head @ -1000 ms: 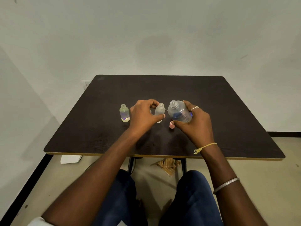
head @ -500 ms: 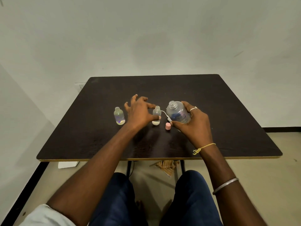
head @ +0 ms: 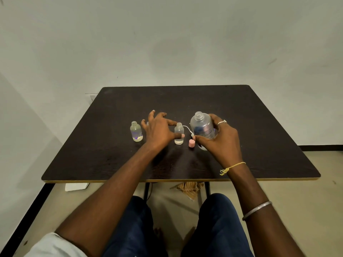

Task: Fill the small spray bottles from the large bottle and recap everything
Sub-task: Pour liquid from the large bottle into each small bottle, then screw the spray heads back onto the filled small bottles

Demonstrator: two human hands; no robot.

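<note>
My right hand grips the large clear uncapped bottle, which is tilted slightly left just above the dark table. A small uncapped bottle stands upright left of it with a little clear liquid at the bottom. My left hand hovers beside that bottle with fingers spread, its thumb tip close to the bottle's side. Another small uncapped bottle stands further left, and a third one is mostly hidden behind my left hand. A pink cap stands on the table. A white spray tube lies between the bottles.
The table's near edge runs just past my wrists, with my knees in blue trousers below it. A white block and a striped cloth lie on the floor under the table. Pale walls stand behind and to the left.
My left hand has let go of the middle small bottle and spread its fingers, shifting left. The right hand has brought the large bottle more upright.
</note>
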